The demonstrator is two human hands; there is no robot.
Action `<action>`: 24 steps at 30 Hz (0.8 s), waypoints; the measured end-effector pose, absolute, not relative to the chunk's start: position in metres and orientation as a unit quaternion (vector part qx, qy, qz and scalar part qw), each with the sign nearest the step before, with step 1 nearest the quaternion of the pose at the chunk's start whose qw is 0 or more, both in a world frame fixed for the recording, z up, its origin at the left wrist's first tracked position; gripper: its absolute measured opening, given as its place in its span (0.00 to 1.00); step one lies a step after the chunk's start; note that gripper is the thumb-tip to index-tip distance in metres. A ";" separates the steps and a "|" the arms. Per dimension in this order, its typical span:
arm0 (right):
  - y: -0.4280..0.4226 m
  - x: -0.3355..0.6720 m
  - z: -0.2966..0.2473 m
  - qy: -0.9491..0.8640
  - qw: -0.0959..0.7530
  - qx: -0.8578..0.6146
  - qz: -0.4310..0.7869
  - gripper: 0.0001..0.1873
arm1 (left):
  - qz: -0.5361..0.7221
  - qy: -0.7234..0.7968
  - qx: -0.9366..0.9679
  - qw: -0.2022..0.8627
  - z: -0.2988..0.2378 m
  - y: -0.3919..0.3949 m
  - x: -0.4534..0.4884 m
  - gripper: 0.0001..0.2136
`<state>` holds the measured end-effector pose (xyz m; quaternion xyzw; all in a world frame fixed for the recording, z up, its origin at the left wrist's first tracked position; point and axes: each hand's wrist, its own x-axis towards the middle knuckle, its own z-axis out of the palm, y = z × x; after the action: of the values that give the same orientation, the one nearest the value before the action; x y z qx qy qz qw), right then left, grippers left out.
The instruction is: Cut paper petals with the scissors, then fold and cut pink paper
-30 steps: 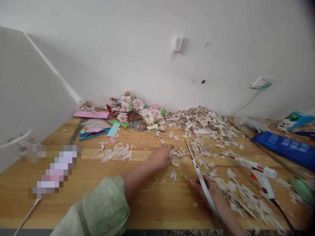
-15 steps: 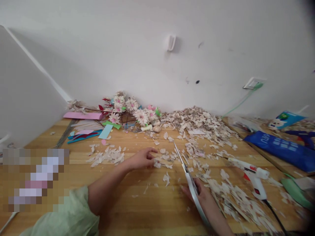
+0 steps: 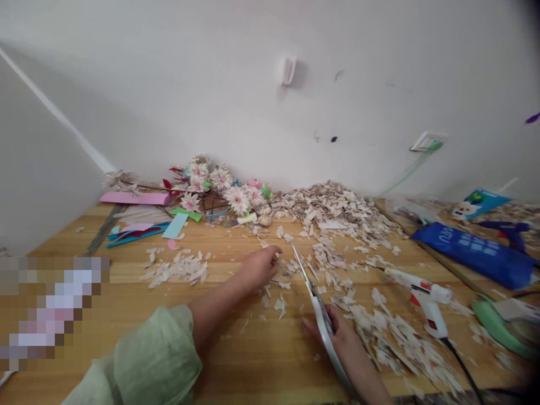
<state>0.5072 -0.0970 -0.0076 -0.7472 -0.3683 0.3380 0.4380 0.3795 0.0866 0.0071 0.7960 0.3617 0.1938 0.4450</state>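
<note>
My right hand [image 3: 340, 337] is wrapped around the white handles of a large pair of scissors [image 3: 321, 318], whose blades point up and away over the table. Just left of the blade tips, my left hand [image 3: 259, 269] reaches over scattered pale, dry petal-like flakes [image 3: 280, 304]. Its fingers are curled together, and whatever lies between their tips is hidden. A small heap of similar flakes [image 3: 185, 267] lies left of that hand. Behind both hands, white handmade flowers with pink centres [image 3: 238, 199] rest on thin brown stems.
A big pile of flakes [image 3: 333, 208] sits against the wall. To the right are a white glue gun [image 3: 422, 292] with a black cord, a blue bag [image 3: 472, 253] and a green object [image 3: 493, 326]. Coloured paper strips [image 3: 137, 235] and a pink roll [image 3: 135, 198] lie at left.
My left hand has moved right and forward, closer to the scissor tips, and its fingers have curled in. The right hand keeps the scissors in nearly the same place. The view has shifted slightly.
</note>
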 end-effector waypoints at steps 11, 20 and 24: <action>-0.096 0.505 -0.009 -0.296 0.525 -0.739 0.301 0.20 | 0.207 0.350 0.498 0.766 0.037 0.045 0.335 0.20; -0.083 0.455 -0.004 -0.298 0.592 -0.665 0.344 0.23 | 0.246 0.323 0.460 0.790 0.042 0.010 0.315 0.25; -0.078 0.444 0.005 -0.312 0.612 -0.644 0.338 0.21 | 0.289 0.339 0.496 0.745 0.037 0.006 0.312 0.22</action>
<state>0.4442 -0.0779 0.0052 -0.6435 -0.3119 0.3376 0.6120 0.3125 0.0059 0.0368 0.4963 0.3390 0.2894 0.7450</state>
